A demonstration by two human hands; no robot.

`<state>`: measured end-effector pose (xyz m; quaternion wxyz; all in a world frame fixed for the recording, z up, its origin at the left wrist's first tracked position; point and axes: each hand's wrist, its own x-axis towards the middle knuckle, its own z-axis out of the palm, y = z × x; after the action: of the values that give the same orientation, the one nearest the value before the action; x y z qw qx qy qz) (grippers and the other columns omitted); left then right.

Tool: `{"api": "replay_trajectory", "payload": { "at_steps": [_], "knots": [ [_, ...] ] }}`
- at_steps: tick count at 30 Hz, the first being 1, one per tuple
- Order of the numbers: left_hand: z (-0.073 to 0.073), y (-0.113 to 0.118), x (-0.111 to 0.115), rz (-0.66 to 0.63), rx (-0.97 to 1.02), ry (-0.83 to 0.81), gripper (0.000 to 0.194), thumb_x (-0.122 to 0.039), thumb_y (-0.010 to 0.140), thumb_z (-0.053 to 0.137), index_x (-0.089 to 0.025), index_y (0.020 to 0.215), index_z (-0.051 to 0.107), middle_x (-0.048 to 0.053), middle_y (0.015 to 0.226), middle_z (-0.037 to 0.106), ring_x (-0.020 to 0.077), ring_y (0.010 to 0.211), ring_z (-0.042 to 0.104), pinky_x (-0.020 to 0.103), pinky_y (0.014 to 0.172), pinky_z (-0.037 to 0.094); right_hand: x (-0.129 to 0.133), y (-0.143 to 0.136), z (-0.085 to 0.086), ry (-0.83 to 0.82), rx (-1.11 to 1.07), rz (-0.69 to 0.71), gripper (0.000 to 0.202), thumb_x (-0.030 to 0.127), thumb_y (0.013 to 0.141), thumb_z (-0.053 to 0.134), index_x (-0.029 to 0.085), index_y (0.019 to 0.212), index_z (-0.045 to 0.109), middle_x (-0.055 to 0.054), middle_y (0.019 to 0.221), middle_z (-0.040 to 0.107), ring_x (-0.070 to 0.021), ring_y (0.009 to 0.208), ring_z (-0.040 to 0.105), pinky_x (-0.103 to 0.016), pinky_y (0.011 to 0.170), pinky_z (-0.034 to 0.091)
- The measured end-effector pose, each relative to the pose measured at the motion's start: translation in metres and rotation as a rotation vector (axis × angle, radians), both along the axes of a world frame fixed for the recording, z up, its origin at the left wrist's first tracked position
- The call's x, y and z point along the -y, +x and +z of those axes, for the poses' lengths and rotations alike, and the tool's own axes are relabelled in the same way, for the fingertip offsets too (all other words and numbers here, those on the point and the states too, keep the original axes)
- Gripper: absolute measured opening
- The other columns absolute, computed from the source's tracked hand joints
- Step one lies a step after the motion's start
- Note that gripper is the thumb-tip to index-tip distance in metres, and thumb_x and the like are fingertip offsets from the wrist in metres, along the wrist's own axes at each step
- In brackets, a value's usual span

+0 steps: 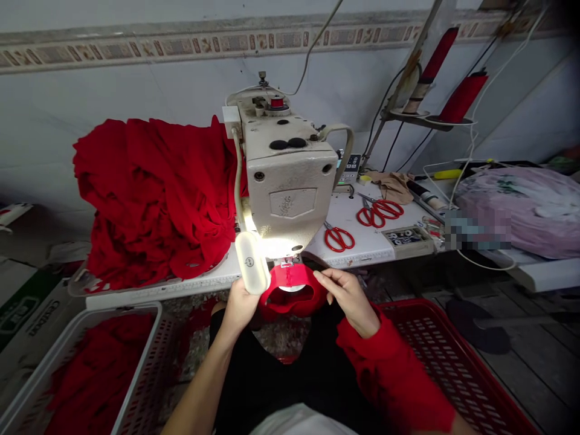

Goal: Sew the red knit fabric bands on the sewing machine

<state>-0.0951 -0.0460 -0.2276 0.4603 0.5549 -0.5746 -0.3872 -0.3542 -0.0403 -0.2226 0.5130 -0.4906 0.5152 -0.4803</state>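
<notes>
A red fabric piece (290,277) forms a loop with an opening, its seamed band under the needle area of a sewing machine (290,193). My right hand (348,296) pinches the loop's right edge between thumb and fingers. On the left edge, my left hand (240,307) is closed at the fabric; an oval white lamp head (252,263) hides most of its fingers. Light falls on the needle area. More red fabric (385,362) is around my right forearm.
Red fabric is heaped (154,199) left of the machine. Several red-handled scissors (339,239) and a parts tray (406,239) lie to the right. Thread cones (464,96) stand behind. A white basket (136,386) and a red basket (453,356) flank my legs.
</notes>
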Motion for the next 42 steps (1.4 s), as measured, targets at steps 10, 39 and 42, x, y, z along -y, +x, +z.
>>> {"api": "replay_trajectory", "payload": {
  "at_steps": [10,39,42],
  "knots": [
    [-0.053,0.013,-0.075,-0.531,0.279,0.049,0.038,-0.039,0.102,0.051,-0.014,0.080,0.068,0.004,0.075,0.067,0.0160,0.070,0.059,0.024,0.068,0.047,-0.056,0.029,0.026,-0.136,-0.101,0.418,0.021,0.036,0.091,0.076,0.017,0.081,0.076,-0.006,0.084,0.075,-0.0172,0.075,0.068,-0.026,0.066,0.051],
    [-0.050,0.040,-0.055,0.223,0.202,-0.004,0.040,-0.020,0.087,0.061,-0.018,0.128,0.063,0.009,0.104,0.066,0.0220,0.093,0.069,0.022,0.056,0.056,-0.032,-0.014,0.068,-0.238,-0.354,0.117,0.028,0.039,0.092,0.071,0.019,0.072,0.070,-0.003,0.064,0.060,-0.0159,0.058,0.051,-0.030,0.055,0.041],
    [-0.019,0.040,-0.059,0.016,-0.094,0.237,0.023,-0.035,0.089,0.068,-0.014,0.099,0.066,0.005,0.080,0.070,0.0155,0.064,0.065,0.021,0.049,0.051,-0.010,-0.029,0.047,-0.173,-0.345,-0.035,0.029,0.044,0.087,0.076,0.018,0.078,0.071,-0.003,0.068,0.065,-0.0176,0.060,0.057,-0.029,0.055,0.046]
  ]
}}
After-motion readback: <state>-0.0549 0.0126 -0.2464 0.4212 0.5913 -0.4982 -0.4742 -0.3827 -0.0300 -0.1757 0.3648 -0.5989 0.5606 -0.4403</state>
